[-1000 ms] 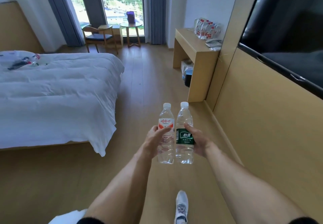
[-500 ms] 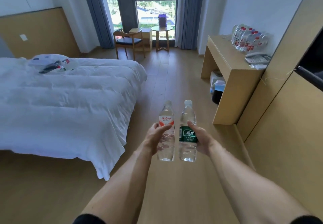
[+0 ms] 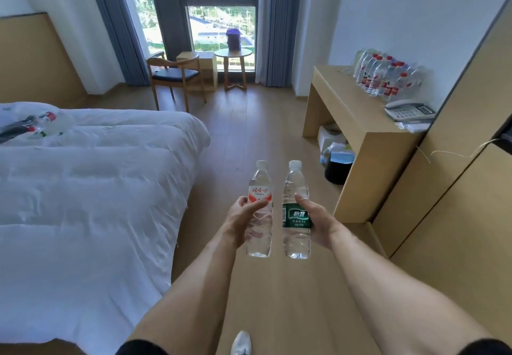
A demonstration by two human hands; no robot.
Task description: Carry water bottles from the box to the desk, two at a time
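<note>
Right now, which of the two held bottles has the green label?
The bottle in the right hand; the left hand's has a red label.

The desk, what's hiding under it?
Under the desk sit a dark bin and white and blue packages. The desk's side panel covers whatever lies farther right.

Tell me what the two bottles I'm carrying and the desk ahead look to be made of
Red-labelled bottle and green-labelled bottle: clear thin plastic, probably; the floor shows through their ribbed walls, the caps look white and the labels are printed wraps. Desk: light wood-look board, matte, with flat slab sides and sharp square edges, so likely laminate or veneer rather than solid wood.
</note>
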